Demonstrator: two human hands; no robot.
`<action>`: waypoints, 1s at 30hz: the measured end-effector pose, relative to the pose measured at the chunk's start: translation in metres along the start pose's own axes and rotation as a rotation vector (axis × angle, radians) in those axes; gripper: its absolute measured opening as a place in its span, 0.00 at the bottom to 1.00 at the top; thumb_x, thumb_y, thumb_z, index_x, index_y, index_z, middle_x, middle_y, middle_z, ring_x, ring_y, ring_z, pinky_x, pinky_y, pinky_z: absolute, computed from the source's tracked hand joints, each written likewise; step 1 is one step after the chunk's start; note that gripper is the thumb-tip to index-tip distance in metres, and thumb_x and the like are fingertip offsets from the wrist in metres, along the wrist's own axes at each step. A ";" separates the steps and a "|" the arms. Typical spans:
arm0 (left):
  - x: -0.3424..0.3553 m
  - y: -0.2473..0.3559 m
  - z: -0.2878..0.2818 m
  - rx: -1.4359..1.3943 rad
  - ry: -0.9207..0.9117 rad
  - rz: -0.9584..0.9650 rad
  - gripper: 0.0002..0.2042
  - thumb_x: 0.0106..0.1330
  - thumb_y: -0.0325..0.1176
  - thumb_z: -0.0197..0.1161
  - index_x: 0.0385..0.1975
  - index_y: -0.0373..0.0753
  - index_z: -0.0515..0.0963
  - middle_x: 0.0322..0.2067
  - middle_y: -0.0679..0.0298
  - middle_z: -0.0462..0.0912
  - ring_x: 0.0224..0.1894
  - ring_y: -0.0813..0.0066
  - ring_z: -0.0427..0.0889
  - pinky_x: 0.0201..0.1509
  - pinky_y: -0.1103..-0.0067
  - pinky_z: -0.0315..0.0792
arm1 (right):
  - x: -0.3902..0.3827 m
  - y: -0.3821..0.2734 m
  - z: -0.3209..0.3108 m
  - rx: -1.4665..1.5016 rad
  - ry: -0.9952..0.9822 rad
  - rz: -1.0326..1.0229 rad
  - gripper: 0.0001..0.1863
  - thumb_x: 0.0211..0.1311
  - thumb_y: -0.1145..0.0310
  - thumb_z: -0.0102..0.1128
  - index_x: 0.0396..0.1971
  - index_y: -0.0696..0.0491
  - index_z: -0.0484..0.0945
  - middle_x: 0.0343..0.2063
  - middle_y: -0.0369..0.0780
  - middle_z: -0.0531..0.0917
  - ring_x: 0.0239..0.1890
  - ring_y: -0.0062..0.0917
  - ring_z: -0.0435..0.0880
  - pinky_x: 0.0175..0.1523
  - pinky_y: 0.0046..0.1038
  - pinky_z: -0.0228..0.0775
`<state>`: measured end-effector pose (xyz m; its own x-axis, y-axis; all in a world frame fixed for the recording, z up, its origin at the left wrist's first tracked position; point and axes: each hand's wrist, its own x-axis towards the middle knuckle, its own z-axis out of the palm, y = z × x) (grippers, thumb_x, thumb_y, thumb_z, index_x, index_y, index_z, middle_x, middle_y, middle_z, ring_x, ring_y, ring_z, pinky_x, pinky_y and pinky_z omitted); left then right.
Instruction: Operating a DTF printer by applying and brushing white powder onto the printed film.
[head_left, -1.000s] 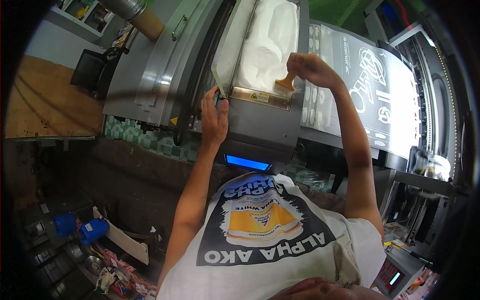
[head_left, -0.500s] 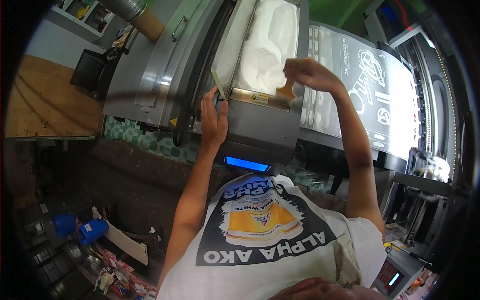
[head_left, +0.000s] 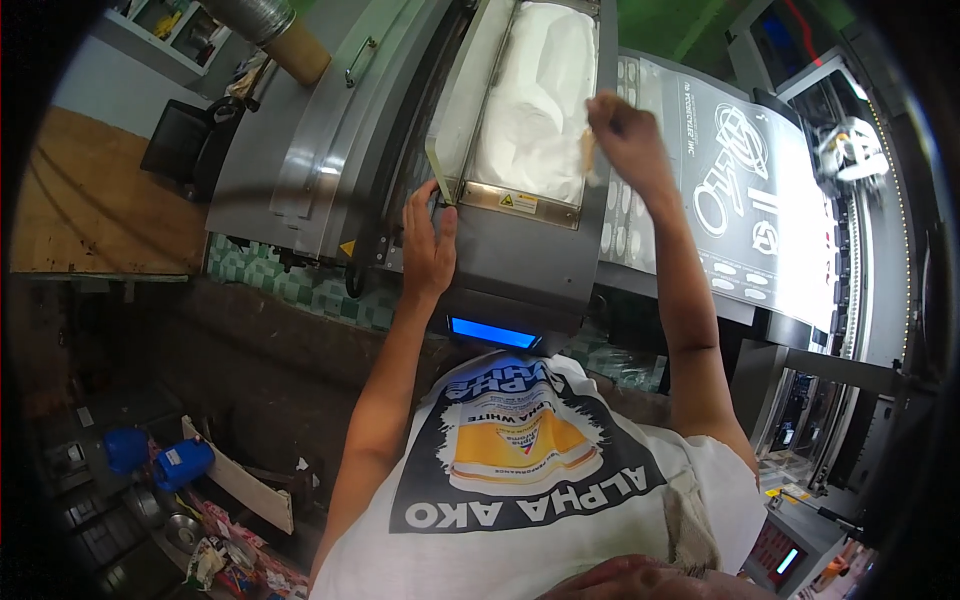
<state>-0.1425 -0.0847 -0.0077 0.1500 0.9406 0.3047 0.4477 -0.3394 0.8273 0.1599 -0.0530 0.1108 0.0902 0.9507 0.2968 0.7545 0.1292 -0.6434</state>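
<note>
White powder (head_left: pixel 535 110) fills a long trough in the top of a grey machine (head_left: pixel 510 250), heaped and smoothed in places. Over the trough's right rim, my right hand (head_left: pixel 628 140) is closed on a tan brush-like tool (head_left: pixel 588 155). Motion smears the tool, whose lower end hangs by the powder's right edge. My left hand (head_left: pixel 428 245) lies at the machine's near left corner, fingers stretched out and thumb apart. Its fingertips touch the lower end of a raised clear lid (head_left: pixel 455 130). A metal plate (head_left: pixel 520 203) with a yellow warning label borders the trough's near end.
Right of the trough, printed film (head_left: pixel 725 180) with white designs runs out of a wide printer (head_left: pixel 880 260). A blue-lit screen (head_left: pixel 495 332) faces me at the machine's front. Leftward stand a grey hood (head_left: pixel 300 160) with a handle and a black chair (head_left: pixel 185 150). Blue containers (head_left: pixel 183 463) sit lower left.
My right hand has moved slightly away and right, and the tool now points downward. The powder's near part looks flatter. The printer's carriage has travelled to the far end. My left hand stays put.
</note>
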 end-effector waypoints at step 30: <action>-0.003 -0.004 -0.001 0.037 0.036 0.037 0.27 0.81 0.50 0.50 0.67 0.32 0.67 0.63 0.47 0.73 0.66 0.45 0.69 0.72 0.58 0.61 | 0.084 0.058 0.011 -0.124 0.168 0.087 0.18 0.71 0.52 0.56 0.38 0.53 0.83 0.30 0.47 0.87 0.35 0.46 0.87 0.41 0.43 0.76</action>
<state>-0.1455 -0.0863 -0.0112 0.1349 0.9262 0.3520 0.4748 -0.3722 0.7975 0.2036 0.0373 0.0907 0.2580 0.8950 0.3639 0.8121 0.0031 -0.5835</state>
